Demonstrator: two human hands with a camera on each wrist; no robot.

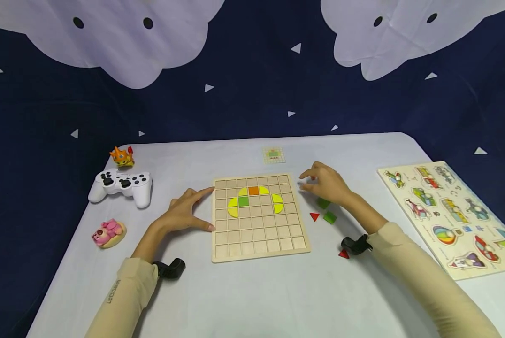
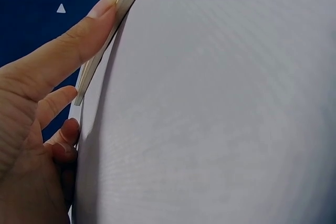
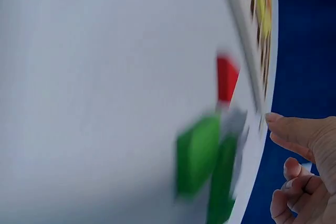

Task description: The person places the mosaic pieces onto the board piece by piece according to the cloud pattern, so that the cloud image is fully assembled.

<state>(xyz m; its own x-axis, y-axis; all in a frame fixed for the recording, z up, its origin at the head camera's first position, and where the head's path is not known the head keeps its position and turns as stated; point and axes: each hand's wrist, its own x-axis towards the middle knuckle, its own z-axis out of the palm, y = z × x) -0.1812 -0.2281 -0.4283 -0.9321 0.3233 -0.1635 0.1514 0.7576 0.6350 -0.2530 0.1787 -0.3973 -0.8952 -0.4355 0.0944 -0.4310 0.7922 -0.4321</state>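
A wooden grid board [image 1: 256, 236] lies mid-table, carrying several yellow rounded pieces [image 1: 278, 198], an orange square [image 1: 253, 190] and a green square [image 1: 243, 201]. My left hand [image 1: 184, 213] touches the board's left edge with thumb and index finger spread. Just off the board's upper right side hovers my right hand [image 1: 326, 184], thumb and index finger apart, with no piece visibly pinched. A bit of red [image 1: 313, 178] shows by its fingers, mostly hidden. Below that hand lie green squares [image 1: 330, 217] and a red triangle [image 1: 314, 216]; another red triangle [image 1: 343, 254] is near the right wrist camera.
A small pattern card [image 1: 274, 155] lies beyond the board. At left are a white game controller [image 1: 121, 186], an orange figurine [image 1: 122, 157] and a pink toy [image 1: 109, 233]. A picture puzzle board [image 1: 451, 218] occupies the right side, beside my right forearm.
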